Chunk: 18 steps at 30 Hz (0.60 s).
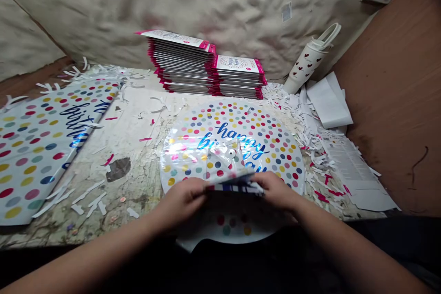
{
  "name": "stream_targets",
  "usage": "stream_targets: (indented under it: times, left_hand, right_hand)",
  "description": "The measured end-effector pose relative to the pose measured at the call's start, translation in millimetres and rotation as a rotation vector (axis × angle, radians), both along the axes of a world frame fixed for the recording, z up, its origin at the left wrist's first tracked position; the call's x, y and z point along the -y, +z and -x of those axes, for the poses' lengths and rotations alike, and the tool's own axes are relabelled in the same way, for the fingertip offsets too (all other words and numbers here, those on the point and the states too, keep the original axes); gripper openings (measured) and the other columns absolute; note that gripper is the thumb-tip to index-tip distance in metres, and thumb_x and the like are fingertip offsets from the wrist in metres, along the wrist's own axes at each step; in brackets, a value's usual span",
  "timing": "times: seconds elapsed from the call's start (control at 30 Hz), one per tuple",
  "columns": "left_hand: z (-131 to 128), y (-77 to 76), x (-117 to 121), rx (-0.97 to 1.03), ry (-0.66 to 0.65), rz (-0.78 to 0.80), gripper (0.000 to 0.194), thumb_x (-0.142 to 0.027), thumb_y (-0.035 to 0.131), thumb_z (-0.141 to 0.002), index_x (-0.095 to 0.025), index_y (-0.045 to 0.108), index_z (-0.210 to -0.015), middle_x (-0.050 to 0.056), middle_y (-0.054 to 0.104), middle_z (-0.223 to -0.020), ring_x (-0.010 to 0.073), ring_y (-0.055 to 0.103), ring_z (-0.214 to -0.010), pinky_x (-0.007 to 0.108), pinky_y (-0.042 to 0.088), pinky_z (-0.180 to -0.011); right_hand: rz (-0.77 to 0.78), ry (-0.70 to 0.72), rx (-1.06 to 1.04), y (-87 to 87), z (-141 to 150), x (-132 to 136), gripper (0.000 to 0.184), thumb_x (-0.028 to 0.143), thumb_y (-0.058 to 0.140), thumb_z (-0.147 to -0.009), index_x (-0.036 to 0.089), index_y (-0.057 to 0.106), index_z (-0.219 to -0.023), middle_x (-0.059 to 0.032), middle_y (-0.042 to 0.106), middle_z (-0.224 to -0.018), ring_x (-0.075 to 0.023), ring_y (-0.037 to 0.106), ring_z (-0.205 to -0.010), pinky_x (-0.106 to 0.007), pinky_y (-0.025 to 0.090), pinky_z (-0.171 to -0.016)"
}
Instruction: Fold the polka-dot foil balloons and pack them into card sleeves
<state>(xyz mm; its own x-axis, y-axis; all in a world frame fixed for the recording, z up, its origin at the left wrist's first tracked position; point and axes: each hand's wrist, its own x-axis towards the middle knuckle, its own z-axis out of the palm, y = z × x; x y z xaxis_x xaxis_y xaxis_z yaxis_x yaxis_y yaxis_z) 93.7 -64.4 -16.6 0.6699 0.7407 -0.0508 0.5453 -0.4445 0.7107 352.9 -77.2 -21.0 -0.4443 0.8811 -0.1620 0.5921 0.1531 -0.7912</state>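
"So, where's the folded polka-dot foil (234,187)?"

"Lying crosswise between the hands, closed fingers (265,180) pinching its edge (left hand (182,200) and right hand (275,191) about equally near), just above a round birthday foil balloon (265,147) on the bench (127,147)."

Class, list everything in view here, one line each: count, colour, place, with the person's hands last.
round balloon: one, white with coloured dots, table centre
flat balloon: one, same print, table left
balloon packs: two stacks, pink-edged, table back
heart bag: one, white with red hearts, back right
paper sheets: several, white, right
paper shreds: many, white and pink, scattered
folded foil: one, blue and white, between hands
left hand: one, on the foil's left end
right hand: one, on the foil's right end
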Motion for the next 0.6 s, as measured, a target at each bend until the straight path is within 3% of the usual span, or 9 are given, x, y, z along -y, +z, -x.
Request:
stream_targets:
  times: [0.1, 0.17, 0.27, 0.37, 0.43, 0.47, 0.53, 0.6]
  left_hand:
    - [-12.6, 7.4, -24.1, -0.04, 0.391, 0.563, 0.033, -0.046, 0.049, -0.08, -0.016, 0.057, -0.069, 0.0, 0.061, -0.056, 0.013, 0.056, -0.047, 0.019, 0.04, -0.038]
    - [-20.5, 7.7, -38.6, -0.031, 0.509, 0.771, 0.034, -0.051, 0.054, -0.076, -0.017, 0.053, -0.07, -0.001, 0.058, -0.052, 0.0107, 0.05, -0.039, 0.017, 0.032, -0.032]
    - [-28.7, 2.9, -51.2, -0.029, 0.542, 0.85, 0.036, -0.051, 0.056, -0.074, -0.018, 0.047, -0.063, 0.0, 0.056, -0.045, 0.0097, 0.046, -0.033, 0.018, 0.034, -0.032]
    - [-32.4, -0.7, -55.6, -0.02, 0.56, 0.883, 0.039, -0.05, 0.056, -0.074, -0.018, 0.045, -0.058, 0.0, 0.054, -0.041, 0.01, 0.044, -0.03, 0.02, 0.036, -0.031]
    - [-30.1, 1.8, -56.3, -0.012, 0.568, 0.897, 0.038, -0.049, 0.057, -0.075, -0.017, 0.047, -0.058, 0.001, 0.054, -0.041, 0.0107, 0.045, -0.03, 0.02, 0.035, -0.03]
    - [-26.9, 4.9, -55.9, -0.009, 0.569, 0.892, 0.036, -0.049, 0.057, -0.075, -0.016, 0.049, -0.061, 0.001, 0.056, -0.043, 0.011, 0.046, -0.031, 0.021, 0.037, -0.031]
    - [-16.0, 14.4, -52.9, 0.064, 0.604, 0.876, 0.03, -0.045, 0.058, -0.076, -0.015, 0.055, -0.071, 0.004, 0.064, -0.057, 0.0125, 0.057, -0.043, 0.021, 0.044, -0.038]
    - [-2.0, 24.8, -47.6, 0.218, 0.682, 0.918, 0.026, -0.038, 0.063, -0.074, -0.016, 0.059, -0.089, 0.007, 0.069, -0.082, 0.0154, 0.066, -0.067, 0.022, 0.053, -0.054]
  right_hand:
    - [0.25, -0.248, 0.015, 0.2, 6.0, -24.1, 0.02, 0.026, 0.044, -0.086, 0.017, 0.06, -0.076, -0.0004, 0.064, -0.061, -0.0155, 0.062, -0.053, -0.026, 0.051, -0.051]
    - [0.265, -0.319, 0.057, -1.4, 8.9, -35.3, 0.027, 0.03, 0.037, -0.09, 0.016, 0.057, -0.077, -0.0001, 0.058, -0.052, -0.0143, 0.057, -0.042, -0.026, 0.048, -0.042]
    - [0.195, -0.445, 0.106, -2.2, 15.7, -36.7, 0.03, 0.037, 0.032, -0.092, 0.016, 0.055, -0.092, -0.0056, 0.063, -0.067, -0.0167, 0.061, -0.051, -0.031, 0.052, -0.049]
    - [-0.151, -0.385, 0.227, -3.9, 31.3, -27.3, 0.032, 0.035, 0.031, -0.093, 0.018, 0.052, -0.11, -0.0129, 0.063, -0.103, -0.0239, 0.062, -0.091, -0.041, 0.051, -0.079]
    - [-0.36, -0.197, 0.366, -8.1, 43.2, -24.2, 0.038, 0.035, 0.033, -0.092, 0.017, 0.049, -0.121, -0.0139, 0.05, -0.129, -0.0276, 0.043, -0.121, -0.046, 0.035, -0.1]
    - [-0.392, -0.114, 0.43, -11.0, 47.7, -24.8, 0.045, 0.039, 0.034, -0.091, 0.016, 0.044, -0.128, -0.0128, 0.039, -0.139, -0.0279, 0.031, -0.13, -0.048, 0.026, -0.106]
    - [-0.334, -0.053, 0.51, -17.0, 52.1, -29.3, 0.06, 0.05, 0.031, -0.09, 0.017, 0.028, -0.14, -0.0093, 0.019, -0.149, -0.0262, 0.012, -0.137, -0.049, 0.011, -0.11]
    - [-0.271, -0.06, 0.524, -22.1, 51.2, -35.0, 0.067, 0.057, 0.025, -0.089, 0.019, 0.017, -0.143, -0.0066, 0.009, -0.151, -0.0237, 0.004, -0.138, -0.048, 0.004, -0.111]
